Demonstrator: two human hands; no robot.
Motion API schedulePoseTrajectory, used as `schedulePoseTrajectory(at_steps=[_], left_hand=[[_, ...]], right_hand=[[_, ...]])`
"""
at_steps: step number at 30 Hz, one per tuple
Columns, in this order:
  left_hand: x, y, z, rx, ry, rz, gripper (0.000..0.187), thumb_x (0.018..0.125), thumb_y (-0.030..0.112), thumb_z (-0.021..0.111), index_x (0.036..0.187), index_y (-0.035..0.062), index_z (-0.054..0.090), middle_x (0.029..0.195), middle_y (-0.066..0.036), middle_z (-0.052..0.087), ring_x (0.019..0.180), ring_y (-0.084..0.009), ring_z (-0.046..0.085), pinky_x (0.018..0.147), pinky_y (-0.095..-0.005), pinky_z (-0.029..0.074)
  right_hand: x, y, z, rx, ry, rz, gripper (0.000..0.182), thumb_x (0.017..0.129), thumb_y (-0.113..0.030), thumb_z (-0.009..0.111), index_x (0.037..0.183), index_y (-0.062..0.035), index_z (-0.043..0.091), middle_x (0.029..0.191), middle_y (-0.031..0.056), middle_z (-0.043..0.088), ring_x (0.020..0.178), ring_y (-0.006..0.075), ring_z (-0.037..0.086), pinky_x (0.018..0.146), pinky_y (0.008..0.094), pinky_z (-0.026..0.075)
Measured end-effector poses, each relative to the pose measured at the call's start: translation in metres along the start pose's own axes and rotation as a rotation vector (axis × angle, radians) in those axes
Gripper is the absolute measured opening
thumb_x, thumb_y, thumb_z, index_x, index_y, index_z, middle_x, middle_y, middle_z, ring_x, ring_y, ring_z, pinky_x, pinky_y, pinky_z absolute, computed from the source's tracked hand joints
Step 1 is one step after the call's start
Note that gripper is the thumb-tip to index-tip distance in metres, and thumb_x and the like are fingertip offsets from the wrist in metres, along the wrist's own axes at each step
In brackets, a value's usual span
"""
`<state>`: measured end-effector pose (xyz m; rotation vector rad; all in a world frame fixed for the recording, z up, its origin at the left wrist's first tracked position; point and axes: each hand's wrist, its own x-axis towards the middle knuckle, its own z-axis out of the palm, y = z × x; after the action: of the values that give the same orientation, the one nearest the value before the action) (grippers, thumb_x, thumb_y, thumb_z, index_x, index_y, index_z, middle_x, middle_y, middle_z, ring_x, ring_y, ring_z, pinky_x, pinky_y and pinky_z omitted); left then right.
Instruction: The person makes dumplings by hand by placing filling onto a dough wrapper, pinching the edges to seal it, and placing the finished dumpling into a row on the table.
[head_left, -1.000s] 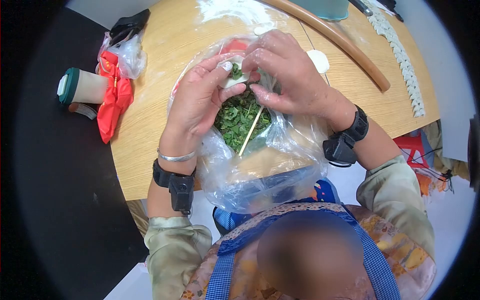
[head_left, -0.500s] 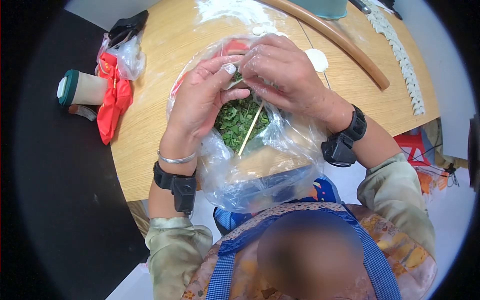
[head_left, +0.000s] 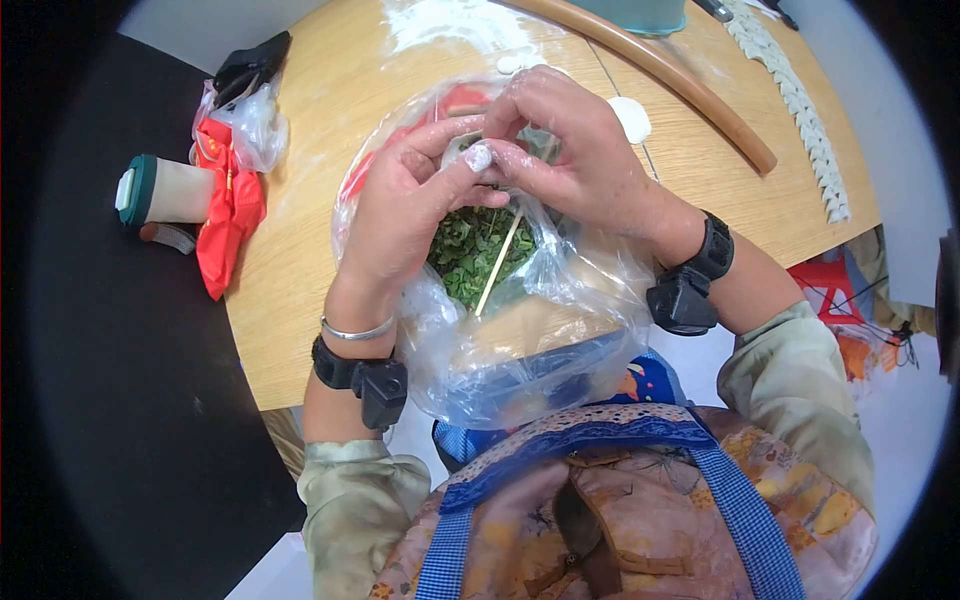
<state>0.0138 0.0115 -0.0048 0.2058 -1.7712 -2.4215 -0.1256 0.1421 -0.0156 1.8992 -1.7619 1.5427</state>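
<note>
Wooden table [head_left: 300,250], left hand [head_left: 400,215] and right hand [head_left: 570,150] pinching a dumpling [head_left: 478,158] closed

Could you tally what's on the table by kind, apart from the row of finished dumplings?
Hands: 2, left hand and right hand, pinching one dumpling
Bags: 2, filling bag, red bag
Chopstick: 1
Cup: 1
Loose wrapper: 1
Total: 8

Home kitchen or dining spot set up for dumpling making: floured round wooden table [head_left: 300,290], row of folded dumplings [head_left: 800,100] along its far edge, plastic-lined bowl of chopped greens [head_left: 470,255], lidded cup [head_left: 165,190], patterned apron [head_left: 640,520]
</note>
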Motion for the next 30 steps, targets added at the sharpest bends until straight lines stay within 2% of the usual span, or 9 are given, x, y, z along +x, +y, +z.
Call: schedulePoseTrajectory(at_steps=[3,5,12,14,21,23,30], left_hand=[[0.0,-0.001,0.002,0.071,0.042,0.02,0.032,0.096,0.01,0.052,0.125,-0.004,0.053,0.108,-0.01,0.064,0.092,-0.0141,0.064,0.078,-0.0259,0.056],[0.0,-0.005,-0.001,0.1,0.031,0.041,0.033,0.096,0.016,0.054,0.124,-0.0017,0.054,0.111,-0.011,0.064,0.093,-0.0161,0.065,0.077,-0.0274,0.056],[0.0,-0.006,0.002,0.131,0.051,0.068,0.034,0.096,0.016,0.054,0.126,-0.0013,0.053,0.115,-0.012,0.063,0.093,-0.016,0.065,0.076,-0.0268,0.055],[0.0,-0.008,0.001,0.128,0.079,0.095,0.031,0.097,0.01,0.05,0.125,-0.0042,0.051,0.108,-0.01,0.063,0.093,-0.0148,0.065,0.079,-0.0266,0.056],[0.002,-0.006,-0.001,0.09,0.074,0.133,0.023,0.097,0.008,0.049,0.117,-0.0023,0.052,0.104,-0.01,0.063,0.088,-0.015,0.065,0.071,-0.0231,0.053],[0.003,-0.006,-0.006,0.034,0.065,0.12,0.021,0.096,0.008,0.051,0.115,-0.002,0.053,0.103,-0.01,0.064,0.085,-0.0136,0.064,0.065,-0.0211,0.05],[0.002,-0.001,-0.005,-0.088,0.103,0.088,0.018,0.095,0.008,0.054,0.11,-0.0011,0.059,0.1,-0.009,0.065,0.077,-0.0102,0.059,0.063,-0.0196,0.046]], right_hand=[[0.0,-0.002,-0.001,0.04,0.009,0.063,0.013,0.075,-0.01,0.067,0.084,-0.0039,0.06,0.077,0.0094,0.058,0.075,0.0256,0.058,0.066,0.0356,0.047],[0.0,-0.003,-0.002,0.054,-0.003,0.145,0.013,0.076,-0.01,0.066,0.085,-0.0035,0.06,0.077,0.0094,0.058,0.073,0.0239,0.059,0.067,0.0347,0.047],[-0.001,-0.003,-0.002,0.06,-0.008,0.166,0.013,0.076,-0.01,0.066,0.084,-0.0034,0.059,0.077,0.0089,0.058,0.073,0.0222,0.059,0.066,0.0342,0.047],[-0.002,-0.002,-0.002,0.069,-0.028,0.165,0.013,0.081,-0.011,0.066,0.09,-0.0037,0.061,0.081,0.0046,0.058,0.074,0.0149,0.056,0.067,0.0274,0.042],[0.0,-0.004,-0.005,0.079,-0.028,0.145,0.016,0.079,-0.011,0.067,0.091,-0.0038,0.059,0.083,0.0052,0.057,0.074,0.0148,0.055,0.068,0.0275,0.042],[0.001,-0.006,-0.005,0.091,0.049,0.155,0.019,0.073,-0.013,0.069,0.087,-0.0056,0.057,0.076,0.0081,0.057,0.073,0.022,0.059,0.064,0.0335,0.047],[0.002,0.002,-0.006,-0.068,0.006,0.012,0.025,0.072,-0.024,0.07,0.085,-0.0067,0.056,0.075,0.0086,0.056,0.075,0.0282,0.056,0.065,0.0379,0.045]])
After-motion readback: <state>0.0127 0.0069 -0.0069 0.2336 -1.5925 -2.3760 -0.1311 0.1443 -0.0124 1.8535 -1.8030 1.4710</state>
